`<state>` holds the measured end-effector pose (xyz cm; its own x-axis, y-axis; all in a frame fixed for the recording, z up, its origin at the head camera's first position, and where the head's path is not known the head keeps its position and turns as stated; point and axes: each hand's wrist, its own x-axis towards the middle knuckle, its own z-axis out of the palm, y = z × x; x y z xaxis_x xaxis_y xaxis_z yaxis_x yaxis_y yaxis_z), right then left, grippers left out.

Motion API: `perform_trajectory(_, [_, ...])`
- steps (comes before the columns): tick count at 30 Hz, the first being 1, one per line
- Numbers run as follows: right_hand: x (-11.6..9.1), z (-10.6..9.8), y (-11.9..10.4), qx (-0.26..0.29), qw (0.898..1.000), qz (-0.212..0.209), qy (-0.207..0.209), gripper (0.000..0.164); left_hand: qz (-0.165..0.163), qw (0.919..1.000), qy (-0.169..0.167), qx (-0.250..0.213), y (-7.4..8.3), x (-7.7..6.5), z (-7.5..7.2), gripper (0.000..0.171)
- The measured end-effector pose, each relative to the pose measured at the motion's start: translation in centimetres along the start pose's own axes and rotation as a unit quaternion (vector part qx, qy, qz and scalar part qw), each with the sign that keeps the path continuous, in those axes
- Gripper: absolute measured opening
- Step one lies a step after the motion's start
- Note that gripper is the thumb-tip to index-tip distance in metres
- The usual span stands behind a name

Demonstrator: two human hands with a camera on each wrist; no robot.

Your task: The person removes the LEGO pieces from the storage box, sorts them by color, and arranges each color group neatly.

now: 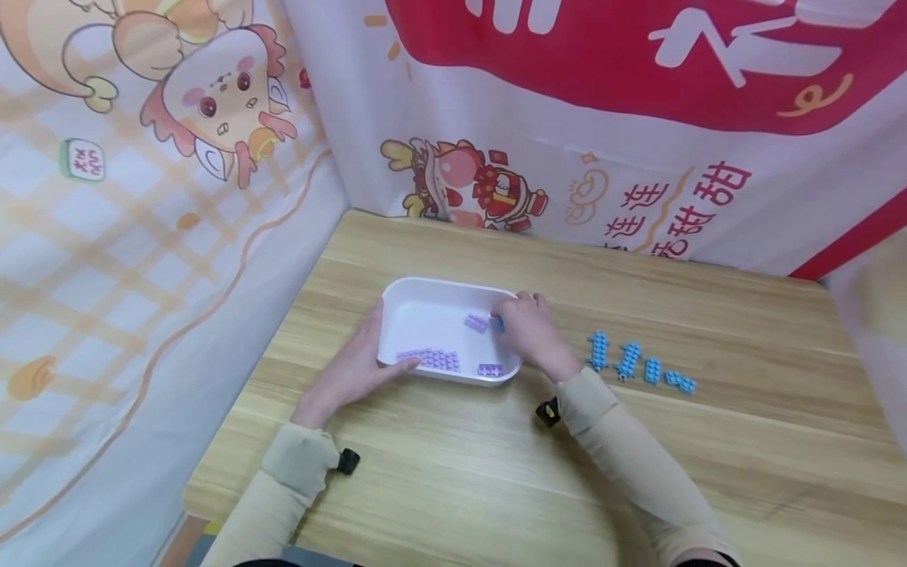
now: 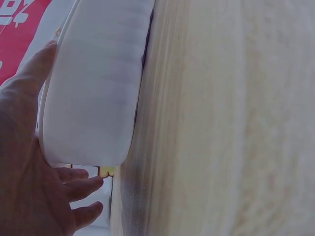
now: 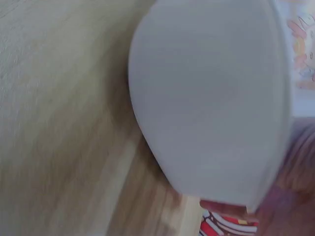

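Observation:
A white tray (image 1: 432,295) sits on the wooden table, with lilac bricks (image 1: 439,360) along its near wall, another lilac brick (image 1: 476,322) farther back and one (image 1: 490,370) in the near right corner. My left hand (image 1: 354,362) grips the tray's left end, thumb over the near rim; in the left wrist view its fingers (image 2: 83,189) lie past the tray's end. Over the right end is my right hand (image 1: 530,331), its fingertips down at a small blue brick (image 1: 499,324) that they seem to pinch. The hand hides most of that brick.
Right of the tray, several blue pieces lie in a row: two longer bricks with side pegs (image 1: 598,350), a short blue brick (image 1: 652,370) and a small blue cluster (image 1: 680,382). Printed cloth (image 1: 453,102) hangs behind and left of the table (image 1: 439,457).

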<state>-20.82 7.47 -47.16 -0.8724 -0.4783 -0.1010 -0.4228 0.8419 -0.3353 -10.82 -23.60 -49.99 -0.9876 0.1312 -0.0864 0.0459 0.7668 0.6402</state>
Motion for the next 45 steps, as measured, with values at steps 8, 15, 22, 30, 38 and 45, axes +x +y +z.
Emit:
perform_trajectory(8, [0.2, 0.6, -1.0, -0.12, 0.993, 0.005, 0.014, 0.029, -0.006, 1.0, -0.002, 0.004, 0.0, 0.0, 0.1, 0.136])
perform_trajectory(15, [-0.1, 0.8, -0.3, -0.036, 0.998, -0.01, 0.043, 0.025, 0.0, 1.0, -0.002, 0.004, 0.1, 0.0, -0.2, 0.135])
perform_trajectory(22, [-1.0, 0.2, 0.8, 0.13, 0.987, -0.013, 0.09, 0.025, 0.005, 1.0, 0.003, 0.008, 0.1, 0.0, -0.2, 0.136])
perform_trajectory(30, [-2.0, 0.6, 1.9, 0.218, 0.964, -0.012, 0.151, 0.022, 0.004, 0.9999, 0.003, 0.008, 0.0, 0.0, -0.1, 0.136])
perform_trajectory(38, [-2.9, 0.8, 2.7, 0.252, 0.947, -0.019, 0.198, 0.024, 0.001, 1.0, 0.002, 0.008, 0.0, 0.0, -0.1, 0.138])
perform_trajectory(45, [-4.0, 0.8, 3.3, 0.296, 0.937, 0.015, 0.186, 0.029, -0.011, 0.9999, -0.005, 0.007, 0.1, 0.0, -0.1, 0.138])
